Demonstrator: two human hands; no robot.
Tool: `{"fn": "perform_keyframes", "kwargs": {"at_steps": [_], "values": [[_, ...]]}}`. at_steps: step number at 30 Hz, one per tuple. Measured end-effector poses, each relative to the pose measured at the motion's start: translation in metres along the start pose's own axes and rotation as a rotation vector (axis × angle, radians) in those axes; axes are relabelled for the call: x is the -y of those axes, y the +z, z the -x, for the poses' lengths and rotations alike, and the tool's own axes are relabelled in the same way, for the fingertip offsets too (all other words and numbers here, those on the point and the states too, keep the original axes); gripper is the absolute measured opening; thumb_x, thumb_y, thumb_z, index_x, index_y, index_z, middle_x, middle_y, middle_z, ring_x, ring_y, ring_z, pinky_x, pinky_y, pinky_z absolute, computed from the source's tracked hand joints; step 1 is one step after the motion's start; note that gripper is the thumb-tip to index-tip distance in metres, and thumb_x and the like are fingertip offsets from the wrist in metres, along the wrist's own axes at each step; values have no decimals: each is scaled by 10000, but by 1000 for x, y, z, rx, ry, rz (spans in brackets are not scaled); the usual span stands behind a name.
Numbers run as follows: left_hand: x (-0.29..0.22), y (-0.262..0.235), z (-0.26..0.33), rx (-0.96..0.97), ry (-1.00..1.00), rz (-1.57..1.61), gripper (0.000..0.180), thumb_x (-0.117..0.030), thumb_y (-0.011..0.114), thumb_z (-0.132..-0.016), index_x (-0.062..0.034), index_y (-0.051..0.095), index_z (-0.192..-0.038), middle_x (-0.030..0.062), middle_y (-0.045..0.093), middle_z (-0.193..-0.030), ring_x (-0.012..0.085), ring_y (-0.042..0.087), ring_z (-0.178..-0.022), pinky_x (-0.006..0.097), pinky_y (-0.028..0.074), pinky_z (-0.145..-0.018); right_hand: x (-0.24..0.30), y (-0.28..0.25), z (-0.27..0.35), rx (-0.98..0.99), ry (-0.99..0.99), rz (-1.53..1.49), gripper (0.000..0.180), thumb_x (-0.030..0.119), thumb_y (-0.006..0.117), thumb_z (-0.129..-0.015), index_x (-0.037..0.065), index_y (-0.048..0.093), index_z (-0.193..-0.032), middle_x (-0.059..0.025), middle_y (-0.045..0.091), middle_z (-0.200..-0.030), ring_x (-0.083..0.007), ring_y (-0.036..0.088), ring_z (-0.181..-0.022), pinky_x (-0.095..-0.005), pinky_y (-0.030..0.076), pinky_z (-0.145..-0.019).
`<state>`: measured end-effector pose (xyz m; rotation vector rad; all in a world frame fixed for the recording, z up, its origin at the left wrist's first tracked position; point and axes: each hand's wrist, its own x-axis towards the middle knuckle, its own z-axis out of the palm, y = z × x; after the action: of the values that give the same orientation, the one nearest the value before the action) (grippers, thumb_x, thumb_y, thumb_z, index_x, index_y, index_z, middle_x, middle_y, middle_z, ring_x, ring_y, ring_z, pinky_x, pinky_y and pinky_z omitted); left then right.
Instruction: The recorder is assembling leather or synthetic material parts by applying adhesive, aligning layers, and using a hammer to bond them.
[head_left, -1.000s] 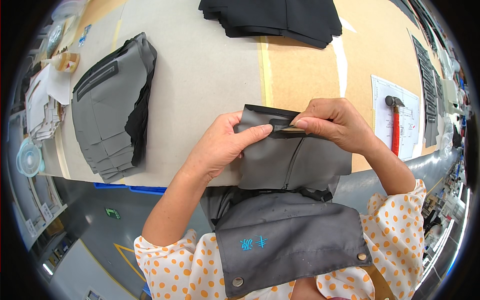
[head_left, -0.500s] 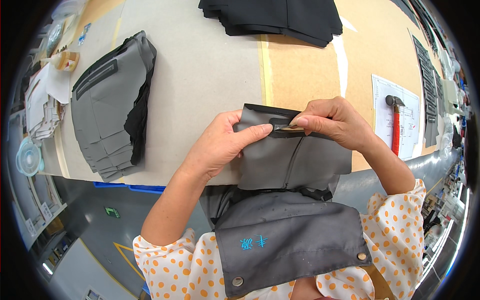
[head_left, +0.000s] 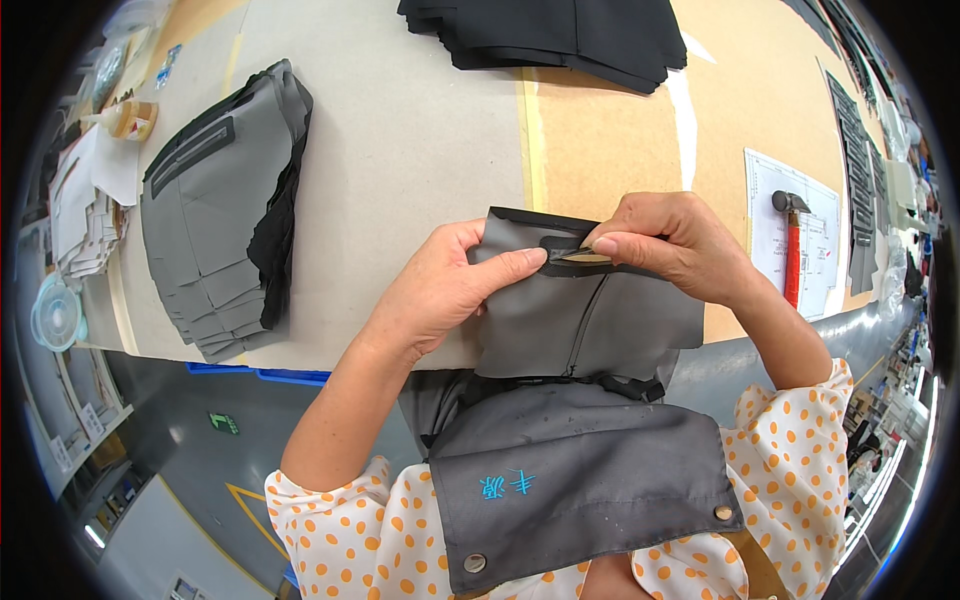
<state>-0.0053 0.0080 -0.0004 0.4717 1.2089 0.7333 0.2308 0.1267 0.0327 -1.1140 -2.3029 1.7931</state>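
Observation:
A grey fabric piece lies across the table's near edge, with a dark seam down it and a black-bordered slot near its far edge. My left hand grips the piece's left side, thumb pressed on top at the slot's left end, the other fingers partly hidden underneath. Over the slot's right part, my right hand is closed in a pinch. Something thin and dark runs from its fingertips toward the left thumb; whether this is a tool or the slot's edge I cannot tell. Tan shows through the slot.
A stack of grey panels with black-bordered slots lies at left. Black fabric pieces are piled at the far side. A red-handled hammer rests on a printed sheet at right. White sheets lie at far left.
The slot now gapes wider, with more tan visible through it. My right fingertips have shifted slightly; my left hand keeps its place.

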Motion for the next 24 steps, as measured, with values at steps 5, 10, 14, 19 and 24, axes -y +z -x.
{"fn": "perform_keyframes", "kwargs": {"at_steps": [5,10,14,19,24], "values": [[-6,2,4,25,-3,16,245,-187,767,-928,-25,722,-1106,25,740,-967,65,665,-830,216,528,-718,0,-1,-1,8,-34,8,302,299,719,-975,8,791,-1013,-37,650,-780,-123,580,-721,-295,454,-626],[-7,6,5,12,26,46,243,-196,779,-916,-36,729,-1092,8,736,-942,51,650,-794,201,509,-685,-1,-1,-1,12,-16,7,286,282,718,-978,6,791,-1000,-33,630,-759,-116,557,-684,-297,435,-597],[-6,6,4,15,39,40,231,-194,781,-912,-41,734,-1077,0,733,-930,46,642,-780,198,501,-671,2,-1,-1,16,1,9,279,275,722,-975,5,792,-994,-31,621,-751,-115,549,-675,-297,428,-589],[-8,8,6,5,32,25,230,-209,782,-910,-46,738,-1066,-14,725,-900,33,628,-754,190,482,-630,1,-1,-1,5,-7,4,277,271,725,-972,3,792,-987,-30,622,-750,-115,552,-678,-293,430,-589],[-3,6,3,0,45,16,235,-232,785,-908,-53,739,-1054,-32,716,-884,18,608,-722,179,449,-583,2,-1,-2,7,7,-3,273,268,728,-969,3,792,-986,-29,625,-755,-113,553,-683,-294,433,-594]]}}
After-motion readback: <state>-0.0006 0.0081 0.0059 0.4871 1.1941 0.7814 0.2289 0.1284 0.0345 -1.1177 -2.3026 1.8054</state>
